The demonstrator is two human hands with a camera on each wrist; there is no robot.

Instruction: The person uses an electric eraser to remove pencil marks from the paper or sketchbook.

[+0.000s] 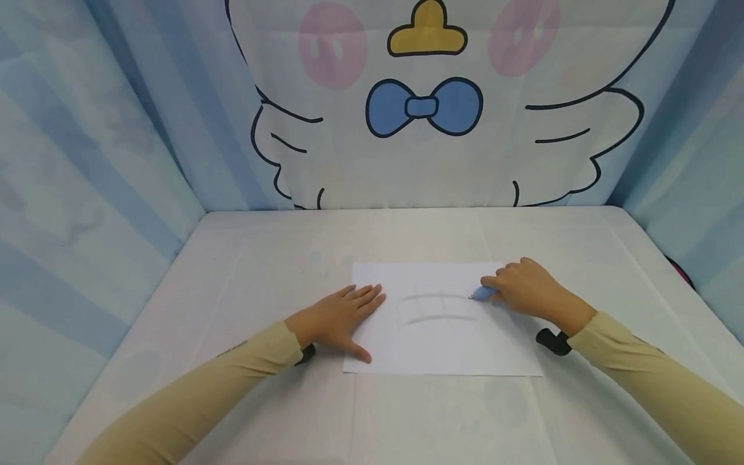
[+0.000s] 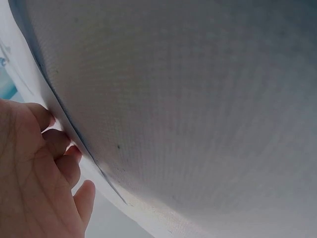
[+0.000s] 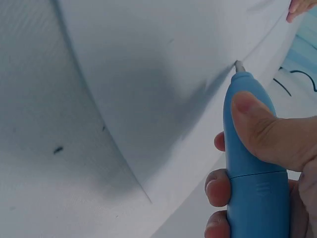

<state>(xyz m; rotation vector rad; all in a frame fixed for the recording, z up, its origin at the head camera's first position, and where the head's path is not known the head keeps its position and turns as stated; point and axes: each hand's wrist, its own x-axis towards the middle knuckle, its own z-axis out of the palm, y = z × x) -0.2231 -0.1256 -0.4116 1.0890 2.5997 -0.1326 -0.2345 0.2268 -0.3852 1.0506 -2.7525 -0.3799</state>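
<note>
A white sheet of paper lies on the table, with faint grey curved lines drawn across its middle. My left hand rests flat over the sheet's left edge, fingers extended and thumb spread apart. In the left wrist view, the fingers of the left hand lie along the paper's edge. My right hand grips a light blue electric eraser, its tip at the right end of the upper grey line. The right wrist view shows the thumb pressed along the eraser's blue body and the narrow tip touching the paper.
A pale cloth covers the table. Behind it hangs a curtain printed with a cartoon figure and a blue bow tie, and blue-and-white curtains enclose the sides. Black wrist devices sit under the sleeves.
</note>
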